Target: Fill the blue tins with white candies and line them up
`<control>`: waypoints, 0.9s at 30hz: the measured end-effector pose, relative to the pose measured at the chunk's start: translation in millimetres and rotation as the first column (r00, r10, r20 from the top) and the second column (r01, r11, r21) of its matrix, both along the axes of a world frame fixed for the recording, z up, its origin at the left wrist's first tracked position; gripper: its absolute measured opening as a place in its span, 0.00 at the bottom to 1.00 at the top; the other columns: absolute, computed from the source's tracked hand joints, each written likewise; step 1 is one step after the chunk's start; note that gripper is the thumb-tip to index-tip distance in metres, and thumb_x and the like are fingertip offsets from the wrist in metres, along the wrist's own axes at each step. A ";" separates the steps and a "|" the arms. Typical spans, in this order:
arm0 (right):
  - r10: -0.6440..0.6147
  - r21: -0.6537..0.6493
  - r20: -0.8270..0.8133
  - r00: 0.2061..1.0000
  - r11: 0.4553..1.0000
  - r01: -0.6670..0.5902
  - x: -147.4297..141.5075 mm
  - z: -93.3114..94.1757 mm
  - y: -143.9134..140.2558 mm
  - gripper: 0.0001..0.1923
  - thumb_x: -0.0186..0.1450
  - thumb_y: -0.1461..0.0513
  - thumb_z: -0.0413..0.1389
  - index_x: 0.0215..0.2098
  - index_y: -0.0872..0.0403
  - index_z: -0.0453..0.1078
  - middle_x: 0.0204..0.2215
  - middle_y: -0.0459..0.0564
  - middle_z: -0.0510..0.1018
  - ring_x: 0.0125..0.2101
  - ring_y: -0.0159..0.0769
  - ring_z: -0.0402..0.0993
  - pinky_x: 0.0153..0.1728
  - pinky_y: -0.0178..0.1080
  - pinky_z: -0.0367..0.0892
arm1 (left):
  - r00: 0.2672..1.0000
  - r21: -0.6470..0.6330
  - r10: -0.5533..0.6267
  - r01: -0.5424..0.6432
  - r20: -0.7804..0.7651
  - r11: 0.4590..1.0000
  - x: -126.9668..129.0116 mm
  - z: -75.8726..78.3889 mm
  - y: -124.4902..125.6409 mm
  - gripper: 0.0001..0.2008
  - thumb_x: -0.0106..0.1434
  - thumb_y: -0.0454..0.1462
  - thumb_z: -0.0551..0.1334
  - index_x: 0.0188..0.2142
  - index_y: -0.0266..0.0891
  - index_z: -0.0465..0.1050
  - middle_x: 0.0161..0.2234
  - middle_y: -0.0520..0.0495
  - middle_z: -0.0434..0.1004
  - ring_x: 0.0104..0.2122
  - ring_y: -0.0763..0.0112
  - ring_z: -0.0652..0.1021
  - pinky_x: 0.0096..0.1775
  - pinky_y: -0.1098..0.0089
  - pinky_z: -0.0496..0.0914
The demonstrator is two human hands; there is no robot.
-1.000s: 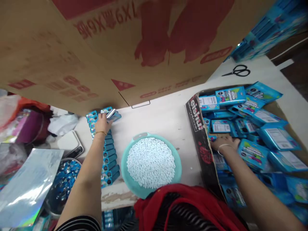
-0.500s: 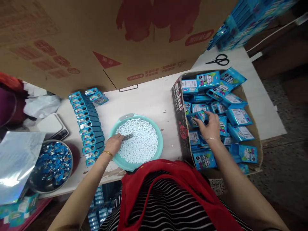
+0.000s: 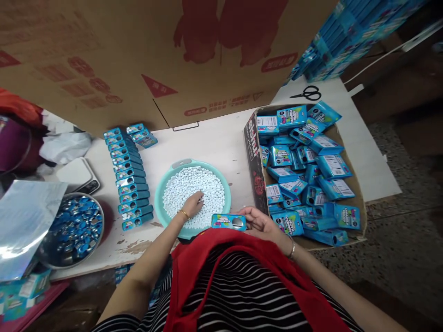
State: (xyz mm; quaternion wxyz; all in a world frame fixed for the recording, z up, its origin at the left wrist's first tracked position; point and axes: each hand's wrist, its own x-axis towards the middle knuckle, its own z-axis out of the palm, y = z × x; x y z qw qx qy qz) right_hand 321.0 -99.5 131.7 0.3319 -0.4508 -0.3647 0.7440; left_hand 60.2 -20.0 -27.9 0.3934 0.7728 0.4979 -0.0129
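My right hand (image 3: 265,227) grips the end of a small blue candy box (image 3: 223,221) in front of my apron. The box lies on its side with its printed face up, and a silvery round patch shows near my fingers. It is at the lower right rim of a round teal basin (image 3: 227,193). White candies (image 3: 182,184) fill the basin. Over them is my left hand (image 3: 194,205), its fingers closed and pressed down among the candies. What it holds is hidden beneath the fingers.
At right stands an open carton (image 3: 255,161) heaped with blue candy boxes. A row of upright boxes (image 3: 129,175) is left of the basin. Farther left are a metal bowl (image 3: 103,226) of blue pieces and a white scale (image 3: 74,175). Scissors (image 3: 309,93) lie behind the carton.
My right hand has left the carton and moved to the basin's right with a blue box. My left hand, earlier on a narrow metal tool, has moved right, deeper over the candies.
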 end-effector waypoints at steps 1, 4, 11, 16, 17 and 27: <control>-0.010 -0.013 -0.016 1.000 1.000 0.010 -3.0 -4.1 -3.3 0.22 0.58 0.52 0.64 0.46 0.49 0.63 0.43 0.50 0.78 0.44 0.36 0.76 0.47 0.40 0.72 | 1.000 0.003 0.008 -0.008 0.019 1.000 -3.7 4.6 -1.1 0.13 0.61 0.31 0.56 0.46 0.38 0.68 0.44 0.43 0.73 0.43 0.64 0.75 0.47 0.63 0.70; -0.062 0.032 0.075 0.995 0.998 0.060 -3.4 -17.0 -4.6 0.23 0.59 0.55 0.63 0.49 0.50 0.64 0.46 0.51 0.76 0.46 0.36 0.75 0.50 0.41 0.70 | 0.997 0.022 0.028 -0.029 0.069 0.999 -19.6 26.8 -3.1 0.12 0.63 0.36 0.56 0.47 0.39 0.67 0.43 0.44 0.73 0.43 0.65 0.75 0.46 0.64 0.70; -0.250 0.550 0.512 0.822 0.830 -0.090 4.0 -46.0 29.5 0.18 0.63 0.61 0.57 0.51 0.51 0.66 0.48 0.55 0.74 0.50 0.45 0.70 0.53 0.51 0.65 | 0.985 0.184 -0.033 0.002 0.169 0.983 -45.2 115.4 9.2 0.12 0.67 0.41 0.55 0.47 0.38 0.66 0.40 0.44 0.73 0.41 0.66 0.74 0.44 0.65 0.68; -0.255 0.707 0.552 0.794 0.647 -0.284 -14.7 -53.3 48.4 0.20 0.64 0.65 0.53 0.54 0.53 0.64 0.48 0.57 0.74 0.49 0.45 0.69 0.51 0.52 0.68 | 0.975 0.222 -0.193 0.165 0.110 0.961 -37.9 171.4 19.7 0.11 0.68 0.41 0.53 0.47 0.38 0.65 0.39 0.44 0.73 0.39 0.67 0.74 0.42 0.66 0.69; -0.250 0.723 0.545 0.800 0.624 -0.298 -19.7 -54.0 49.5 0.20 0.64 0.66 0.53 0.55 0.53 0.63 0.48 0.57 0.74 0.49 0.45 0.69 0.51 0.52 0.68 | 0.971 0.221 -0.226 0.205 0.076 0.954 -34.5 178.8 20.8 0.11 0.68 0.40 0.53 0.47 0.38 0.66 0.40 0.44 0.73 0.39 0.66 0.74 0.42 0.65 0.69; -0.263 0.782 0.526 0.809 0.524 -0.338 -35.2 -61.9 43.6 0.22 0.64 0.68 0.51 0.57 0.54 0.61 0.48 0.58 0.74 0.49 0.45 0.69 0.50 0.52 0.69 | 0.790 0.102 -0.342 0.450 -0.508 0.887 15.1 241.7 21.6 0.10 0.65 0.32 0.52 0.45 0.35 0.67 0.40 0.41 0.75 0.37 0.60 0.77 0.33 0.65 0.69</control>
